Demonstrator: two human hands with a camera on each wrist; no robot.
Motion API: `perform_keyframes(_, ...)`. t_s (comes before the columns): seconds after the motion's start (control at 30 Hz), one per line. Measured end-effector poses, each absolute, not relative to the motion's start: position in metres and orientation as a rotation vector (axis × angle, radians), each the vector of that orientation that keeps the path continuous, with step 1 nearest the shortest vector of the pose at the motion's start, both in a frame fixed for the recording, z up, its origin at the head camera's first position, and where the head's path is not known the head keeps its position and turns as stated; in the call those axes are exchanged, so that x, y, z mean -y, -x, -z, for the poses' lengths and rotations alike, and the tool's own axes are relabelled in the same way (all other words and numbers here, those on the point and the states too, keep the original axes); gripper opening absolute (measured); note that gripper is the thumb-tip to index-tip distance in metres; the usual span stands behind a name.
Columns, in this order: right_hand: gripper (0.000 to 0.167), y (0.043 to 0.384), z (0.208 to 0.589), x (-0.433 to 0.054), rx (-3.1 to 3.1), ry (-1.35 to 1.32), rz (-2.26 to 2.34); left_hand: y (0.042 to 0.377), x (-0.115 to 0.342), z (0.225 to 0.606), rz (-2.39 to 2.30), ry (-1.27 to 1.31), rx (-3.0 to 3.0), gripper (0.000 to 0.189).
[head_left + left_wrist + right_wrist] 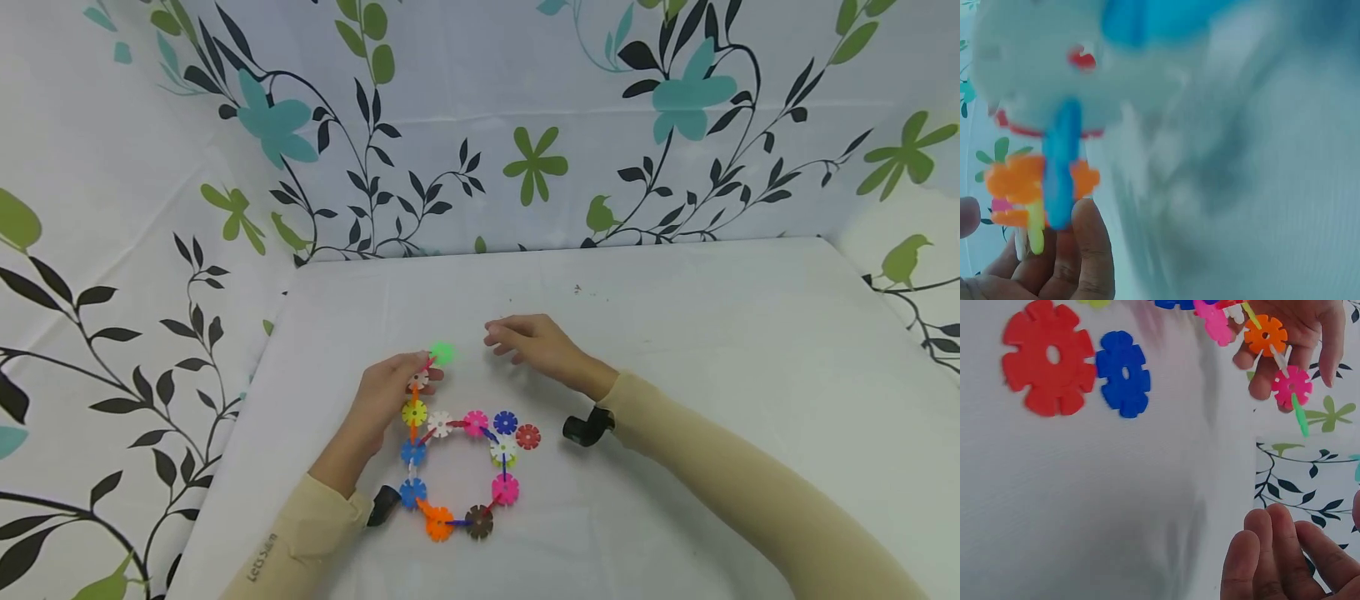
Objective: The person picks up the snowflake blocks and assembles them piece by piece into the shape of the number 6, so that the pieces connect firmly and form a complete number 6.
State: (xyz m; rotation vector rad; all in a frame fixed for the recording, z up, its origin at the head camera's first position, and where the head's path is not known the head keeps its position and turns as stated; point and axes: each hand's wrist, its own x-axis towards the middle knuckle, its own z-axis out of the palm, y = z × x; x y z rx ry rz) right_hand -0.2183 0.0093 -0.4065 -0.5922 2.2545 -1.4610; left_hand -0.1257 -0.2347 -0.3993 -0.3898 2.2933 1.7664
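Note:
Several notched plastic discs, flower-shaped and many-coloured, are slotted edge to edge into a ring with a tail. The ring lies on the white table, a brown disc (479, 522) at its near side. My left hand (375, 396) holds the raised tail near its far end, where a bright green disc (442, 354) sticks out past the fingers. In the left wrist view an orange disc (1016, 178) is close to the fingertips; nearer discs are blurred. My right hand (543, 343) is to the right of the tail, above the table, fingers slightly bent and holding nothing.
A loose blue disc (506, 422) and a loose red disc (528, 437) lie beside the ring's far right side. The white-covered table (712, 350) extends to the right. Leaf-patterned cloth (450, 100) hangs behind and at the left.

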Motion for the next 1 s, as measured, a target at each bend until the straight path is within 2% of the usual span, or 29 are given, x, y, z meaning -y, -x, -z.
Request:
perform_keyframes(0.47, 0.042, 0.209, 0.421, -0.028, -2.242, 0.572, 1.381, 0.124, 0.248, 0.401, -1.690, 0.349, -2.399, 0.043)
perform_keyframes(0.7, 0.036, 0.206, 0.423, -0.033, -2.254, 0.585, 1.350, 0.122, 0.252, 0.401, -1.722, 0.358, -2.383, 0.046)
perform_keyframes(1.0, 0.027, 0.195, 0.424, -0.034, -2.367, 0.857, 1.029, 0.120, 0.255, 0.401, -1.770, 0.454, -2.375, 0.043)
